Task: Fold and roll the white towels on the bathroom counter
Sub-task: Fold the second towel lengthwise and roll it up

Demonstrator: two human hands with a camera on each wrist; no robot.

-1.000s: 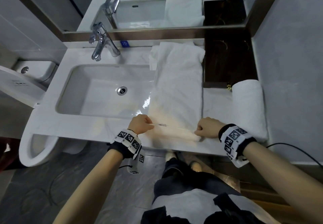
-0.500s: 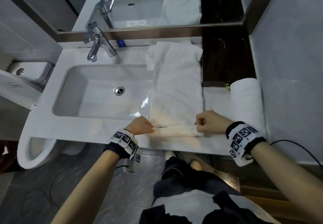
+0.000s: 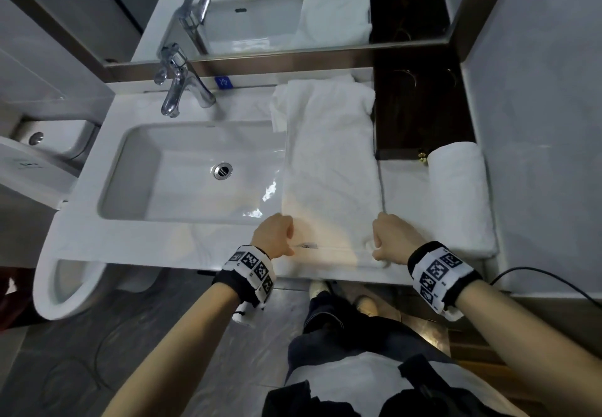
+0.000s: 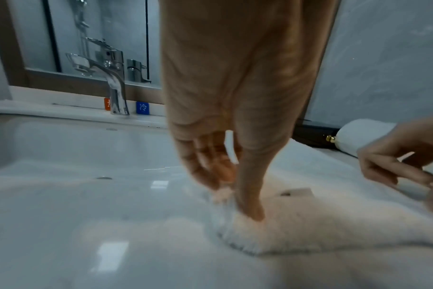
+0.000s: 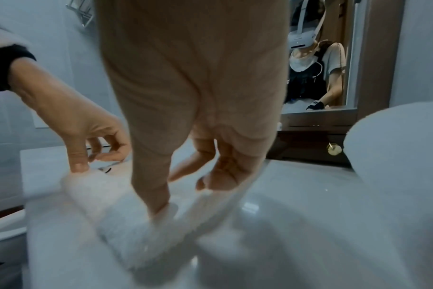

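A long folded white towel (image 3: 330,156) lies lengthwise on the counter (image 3: 169,247) right of the sink, its near end turned over into a small fold. My left hand (image 3: 277,232) pinches the near left corner of that fold (image 4: 237,213), thumb on top and fingers curled behind. My right hand (image 3: 389,237) pinches the near right corner (image 5: 161,215) in the same way. A small label (image 3: 308,246) shows on the folded edge between the hands. A finished rolled white towel (image 3: 457,198) lies at the counter's right side.
The sink basin (image 3: 182,172) with its drain and chrome faucet (image 3: 176,87) lies to the left. A dark wooden box (image 3: 420,110) stands behind the rolled towel. A mirror (image 3: 293,6) runs along the back and a toilet (image 3: 65,279) sits lower left.
Both hands have stayed on the towel's near end and shifted a little away from me, turning the near edge over. The hands sit slightly further apart than before.
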